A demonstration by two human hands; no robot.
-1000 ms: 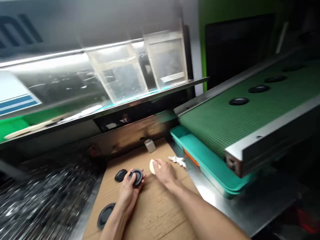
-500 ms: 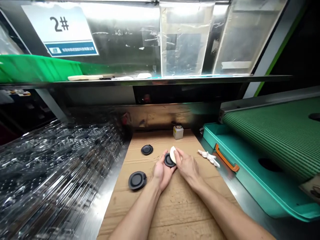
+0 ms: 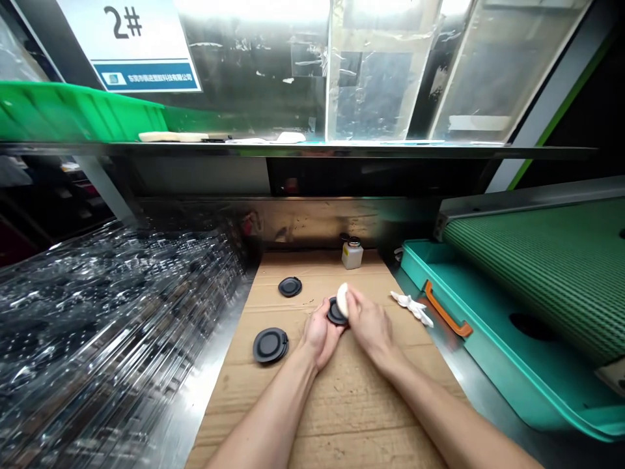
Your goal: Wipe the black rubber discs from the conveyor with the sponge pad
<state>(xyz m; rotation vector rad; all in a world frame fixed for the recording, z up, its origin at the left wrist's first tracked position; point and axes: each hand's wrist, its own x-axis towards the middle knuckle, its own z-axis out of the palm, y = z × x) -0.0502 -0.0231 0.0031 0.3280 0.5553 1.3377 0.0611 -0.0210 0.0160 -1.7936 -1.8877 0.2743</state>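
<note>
Far right, a conveyor [image 3: 547, 280] with a ribbed green belt, and along its near side a teal tray [image 3: 512, 384] with an orange handle [image 3: 446, 318]. Far left, stacked clear plastic trays [image 3: 112, 306], glinting beside a steel tabletop [image 3: 205, 397]. High up, a green bin [image 3: 73, 114] and a "2#" sign [image 3: 131, 45].

On the tabletop, a cardboard sheet [image 3: 342, 417] carrying all the small items. Near its far edge, a small white bottle [image 3: 352, 257]. Right of the hands, a crumpled white cloth [image 3: 413, 307]. Left of them, two loose black discs, well apart: a far disc [image 3: 290, 286] and a near disc [image 3: 270, 345].

Over the middle of the cardboard, a third black disc, the held disc [image 3: 336, 312], cupped and tilted in the left hand [image 3: 319, 335], its fingers [image 3: 312, 319] curled firmly under and around the rim. Right hand [image 3: 371, 329] just beside it, fingers [image 3: 359, 306] clenched on a white pad [image 3: 342, 299], the pad pressed against the disc's face.

Best judged approach: keep the disc cradled steady, the pad flat, the pressure even out to the rim.

Compared with half a second ago, hands closer together, less black face showing, pad standing more upright.
</note>
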